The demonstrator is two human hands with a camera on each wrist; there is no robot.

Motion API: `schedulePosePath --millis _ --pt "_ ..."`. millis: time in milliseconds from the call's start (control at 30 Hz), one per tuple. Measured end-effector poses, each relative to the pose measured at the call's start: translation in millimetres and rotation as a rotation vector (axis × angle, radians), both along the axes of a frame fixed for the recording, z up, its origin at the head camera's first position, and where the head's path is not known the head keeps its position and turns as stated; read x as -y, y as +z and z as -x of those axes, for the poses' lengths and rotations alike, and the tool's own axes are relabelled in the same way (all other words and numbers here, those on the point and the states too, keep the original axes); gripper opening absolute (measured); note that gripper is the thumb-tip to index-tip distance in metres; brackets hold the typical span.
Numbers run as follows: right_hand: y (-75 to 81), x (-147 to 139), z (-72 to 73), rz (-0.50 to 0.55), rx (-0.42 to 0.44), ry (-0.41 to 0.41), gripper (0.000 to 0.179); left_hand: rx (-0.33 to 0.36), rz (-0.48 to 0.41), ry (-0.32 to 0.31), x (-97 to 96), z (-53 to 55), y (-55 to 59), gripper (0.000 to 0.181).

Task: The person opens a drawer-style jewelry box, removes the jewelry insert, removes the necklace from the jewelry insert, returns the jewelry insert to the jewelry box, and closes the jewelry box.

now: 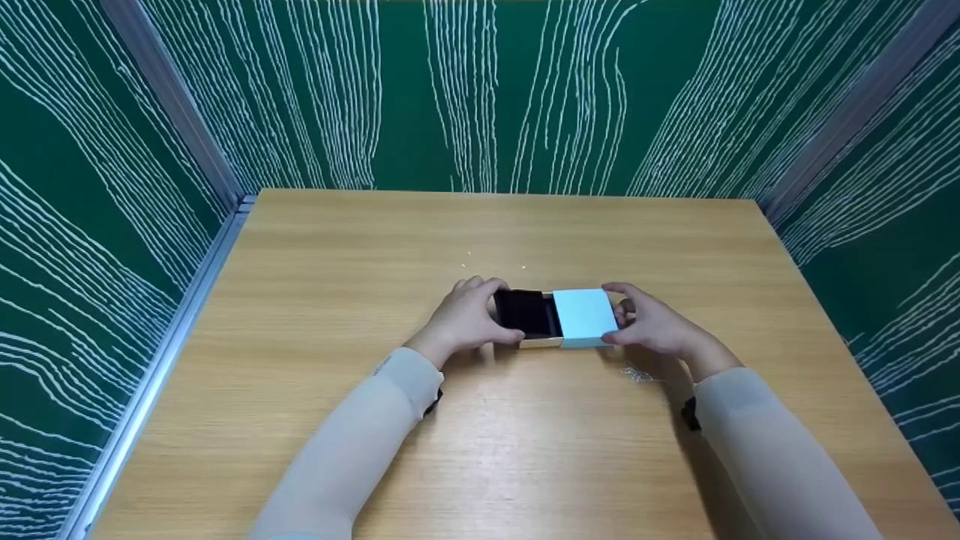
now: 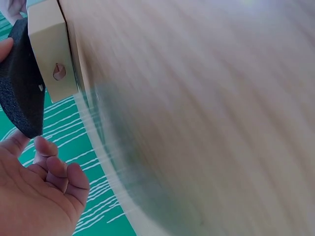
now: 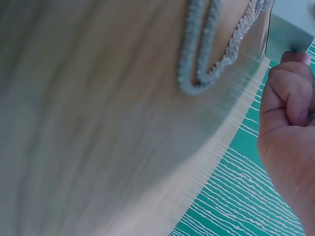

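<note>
A small drawer box lies in the middle of the table, its light blue sleeve [image 1: 585, 313] partly slid off a cream tray [image 1: 541, 343]. My left hand [image 1: 474, 315] pinches a black foam pad [image 1: 525, 313] at the tray's left end. In the left wrist view the foam pad [image 2: 22, 83] is bowed between thumb and fingers, tilted up beside the tray [image 2: 47, 39], whose end has a small hole. My right hand [image 1: 654, 324] grips the sleeve's right end between thumb and index finger, other fingers curled. A sparkling chain [image 3: 231, 56] lies on the table near the right hand.
Several tiny gold-coloured bits [image 1: 523, 267] lie on the wooden table [image 1: 337, 255] beyond the box. Green panels with white wavy lines [image 1: 405, 97] stand behind and at both sides, with metal posts [image 1: 176, 97] at the corners.
</note>
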State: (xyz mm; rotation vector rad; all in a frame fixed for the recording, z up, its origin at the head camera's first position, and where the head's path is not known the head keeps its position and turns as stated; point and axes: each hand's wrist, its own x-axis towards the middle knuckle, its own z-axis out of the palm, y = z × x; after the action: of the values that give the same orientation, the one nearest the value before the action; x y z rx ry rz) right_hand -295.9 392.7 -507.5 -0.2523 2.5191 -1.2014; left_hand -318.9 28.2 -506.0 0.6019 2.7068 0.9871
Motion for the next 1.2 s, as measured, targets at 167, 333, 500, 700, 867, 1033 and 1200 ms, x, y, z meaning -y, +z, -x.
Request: schedulePosePath --millis 167,333,500,700,867,1033,1200 --pt "0.2 0.5 0.0 -0.015 -0.005 -0.003 0.104 0.004 0.014 -0.003 -1.6 -0.7 -0.3 0.094" --pt "-0.6 2.0 -0.5 -0.047 -0.015 -0.018 0.103 0.015 0.028 -0.001 -3.4 -1.3 -0.9 0.092" --pt "-2.3 2.7 -1.7 -0.068 -0.034 -0.032 0.101 0.015 0.042 -0.007 -5.2 -2.0 0.8 0.091" --pt "-3.7 4.3 -1.2 -0.058 -0.058 -0.029 0.101 0.009 0.049 -0.014 -7.4 -0.6 1.4 0.090" --pt "-4.1 5.6 -1.0 -0.060 -0.070 -0.030 0.100 0.013 0.049 -0.008 -9.0 0.5 1.3 0.090" --pt "-4.2 6.3 -1.1 -0.063 -0.073 -0.023 0.101 0.023 0.047 -0.003 -10.6 1.0 1.4 0.090" --pt "-3.9 5.2 -1.3 -0.058 -0.063 -0.034 0.102 0.033 0.047 0.003 -13.0 2.4 1.8 0.091"
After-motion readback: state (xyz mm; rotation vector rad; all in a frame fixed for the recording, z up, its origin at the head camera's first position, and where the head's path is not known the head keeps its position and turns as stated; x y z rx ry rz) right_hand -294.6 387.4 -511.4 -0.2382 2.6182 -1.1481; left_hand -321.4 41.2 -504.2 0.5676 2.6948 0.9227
